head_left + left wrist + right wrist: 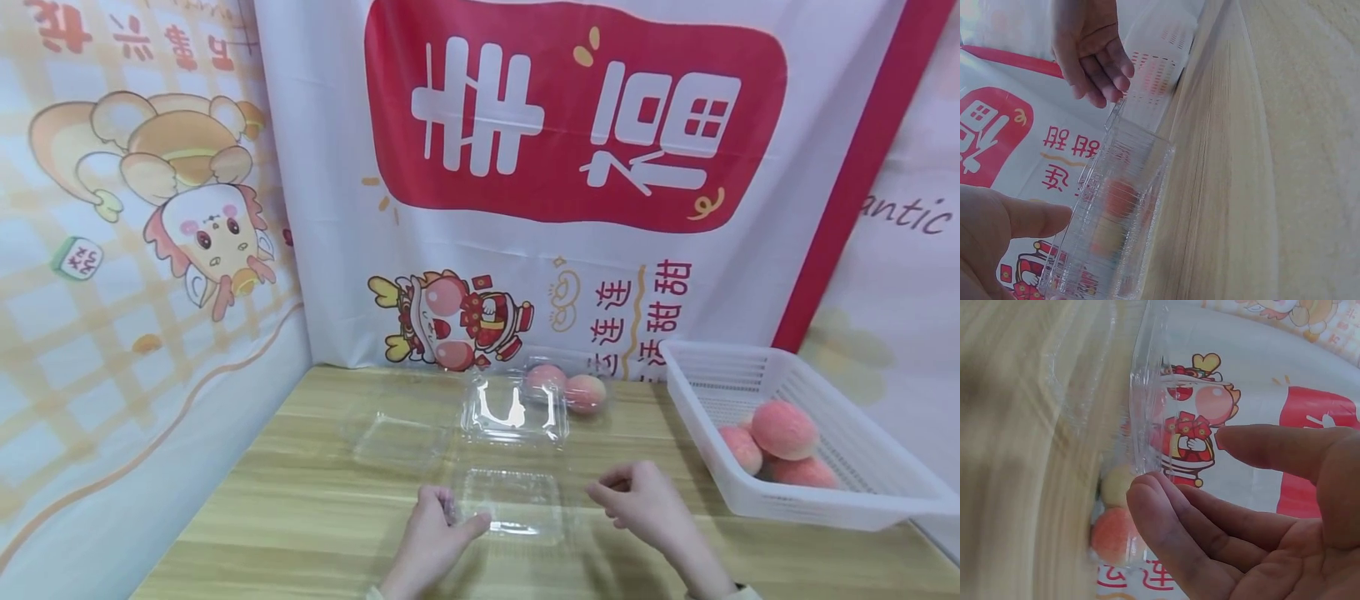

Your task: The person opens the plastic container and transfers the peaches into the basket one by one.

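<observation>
An opened clear plastic clamshell box lies near the front of the table, its lid folded back behind it. At its left side my left hand grips the edge, the thumb over the rim and the other fingers mostly hidden. My right hand hovers just right of the box, fingers loosely bent and apart from the thumb, holding nothing. In the right wrist view, the clear plastic shows beyond its fingertips. Two pink peaches sit in clear plastic at the back of the table.
A white perforated basket at the right holds several pink peaches. Another clear plastic box lies on the left part of the wooden table. Printed cloths hang behind and on the left.
</observation>
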{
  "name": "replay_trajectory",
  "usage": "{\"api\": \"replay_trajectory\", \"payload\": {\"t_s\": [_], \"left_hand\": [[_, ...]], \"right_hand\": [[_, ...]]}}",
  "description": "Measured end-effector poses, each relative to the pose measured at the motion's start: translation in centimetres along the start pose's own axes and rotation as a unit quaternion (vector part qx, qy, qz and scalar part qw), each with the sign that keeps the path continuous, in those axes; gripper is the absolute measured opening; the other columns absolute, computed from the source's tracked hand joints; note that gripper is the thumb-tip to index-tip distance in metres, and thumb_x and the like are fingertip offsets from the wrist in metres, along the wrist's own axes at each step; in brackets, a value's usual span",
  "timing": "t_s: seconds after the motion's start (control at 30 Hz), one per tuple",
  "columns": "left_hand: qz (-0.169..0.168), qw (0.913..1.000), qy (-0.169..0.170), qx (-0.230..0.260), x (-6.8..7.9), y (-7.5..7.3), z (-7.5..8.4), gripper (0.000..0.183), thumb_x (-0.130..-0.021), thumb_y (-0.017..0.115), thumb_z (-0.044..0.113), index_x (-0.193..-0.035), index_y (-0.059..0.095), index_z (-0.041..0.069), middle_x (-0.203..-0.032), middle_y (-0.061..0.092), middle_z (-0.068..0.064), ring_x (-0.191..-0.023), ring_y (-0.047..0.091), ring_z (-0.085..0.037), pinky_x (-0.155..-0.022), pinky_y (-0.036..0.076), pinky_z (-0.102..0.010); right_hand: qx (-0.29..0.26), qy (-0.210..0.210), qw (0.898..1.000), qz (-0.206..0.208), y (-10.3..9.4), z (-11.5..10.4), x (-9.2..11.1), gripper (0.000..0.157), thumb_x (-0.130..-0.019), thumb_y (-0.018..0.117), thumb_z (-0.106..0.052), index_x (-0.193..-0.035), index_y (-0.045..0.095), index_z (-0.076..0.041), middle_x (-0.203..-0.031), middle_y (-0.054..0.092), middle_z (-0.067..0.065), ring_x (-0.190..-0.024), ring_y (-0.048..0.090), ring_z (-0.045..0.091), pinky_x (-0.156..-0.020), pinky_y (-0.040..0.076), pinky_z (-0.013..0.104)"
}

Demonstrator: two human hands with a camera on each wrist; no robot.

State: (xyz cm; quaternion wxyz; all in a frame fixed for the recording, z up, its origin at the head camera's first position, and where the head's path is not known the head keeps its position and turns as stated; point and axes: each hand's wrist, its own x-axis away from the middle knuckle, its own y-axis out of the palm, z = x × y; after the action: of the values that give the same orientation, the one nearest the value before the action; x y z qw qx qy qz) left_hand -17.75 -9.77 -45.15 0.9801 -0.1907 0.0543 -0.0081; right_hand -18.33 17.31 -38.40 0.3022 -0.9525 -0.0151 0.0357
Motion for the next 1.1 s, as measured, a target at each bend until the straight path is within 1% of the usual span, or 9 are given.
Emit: {"api": "replay_trajectory", "payload": {"t_s": [0.07,0.23,0.53,0.7,0.87,1.1], "left_hand": [[0.0,1.0,0.002,0.002,0.0,0.1,0.1,0.061,-0.082,0.08,0.03,-0.112,0.041,-0.007,-0.096,0.049,-0.013,-0.084,0.049,-0.023,-0.076,0.049,-0.037],[0.001,1.0,0.002,0.004,0.1,0.1,0.0,0.062,-0.081,0.08,0.029,-0.113,0.041,-0.007,-0.095,0.049,-0.012,-0.084,0.049,-0.023,-0.075,0.048,-0.036],[0.005,1.0,-0.003,-0.001,0.0,0.1,-0.3,0.064,-0.082,0.08,0.03,-0.115,0.041,-0.008,-0.097,0.049,-0.012,-0.085,0.05,-0.023,-0.075,0.049,-0.037],[0.005,1.0,-0.004,-0.002,-0.1,0.1,-0.2,0.063,-0.082,0.08,0.03,-0.114,0.041,-0.007,-0.096,0.049,-0.012,-0.084,0.049,-0.023,-0.074,0.048,-0.036],[0.002,1.0,-0.002,-0.005,-0.1,0.2,-0.2,0.062,-0.082,0.08,0.03,-0.113,0.041,-0.007,-0.096,0.048,-0.011,-0.084,0.049,-0.023,-0.074,0.048,-0.035],[0.001,1.0,-0.006,-0.006,-0.1,0.3,0.0,0.06,-0.081,0.08,0.03,-0.111,0.041,-0.005,-0.094,0.047,-0.01,-0.082,0.048,-0.022,-0.073,0.047,-0.034]], "right_hand": [[-0.016,0.001,1.0,0.001,0.1,0.3,0.0,0.022,-0.086,0.074,-0.013,-0.093,0.07,0.007,-0.075,0.066,0.007,-0.067,0.064,0.022,-0.058,0.059,0.033],[-0.061,0.014,0.997,-0.036,0.5,1.0,0.1,0.02,-0.087,0.072,-0.01,-0.093,0.069,0.009,-0.074,0.064,0.01,-0.066,0.063,0.022,-0.059,0.059,0.035],[-0.089,0.027,0.994,-0.066,1.3,1.8,-0.2,0.022,-0.088,0.07,-0.008,-0.095,0.067,0.012,-0.076,0.066,0.013,-0.066,0.065,0.024,-0.061,0.06,0.039],[-0.114,0.026,0.991,-0.072,1.9,2.2,-0.3,0.019,-0.087,0.07,-0.004,-0.094,0.065,0.013,-0.074,0.065,0.012,-0.063,0.064,0.022,-0.06,0.06,0.04],[-0.147,0.038,0.986,-0.065,2.3,2.4,-0.2,0.015,-0.086,0.068,-0.001,-0.092,0.065,0.013,-0.073,0.065,0.015,-0.061,0.064,0.022,-0.06,0.06,0.041],[-0.176,0.053,0.982,-0.052,2.6,2.7,-0.1,0.018,-0.086,0.067,0.001,-0.096,0.063,0.016,-0.074,0.065,0.017,-0.061,0.064,0.022,-0.062,0.06,0.042]]}}
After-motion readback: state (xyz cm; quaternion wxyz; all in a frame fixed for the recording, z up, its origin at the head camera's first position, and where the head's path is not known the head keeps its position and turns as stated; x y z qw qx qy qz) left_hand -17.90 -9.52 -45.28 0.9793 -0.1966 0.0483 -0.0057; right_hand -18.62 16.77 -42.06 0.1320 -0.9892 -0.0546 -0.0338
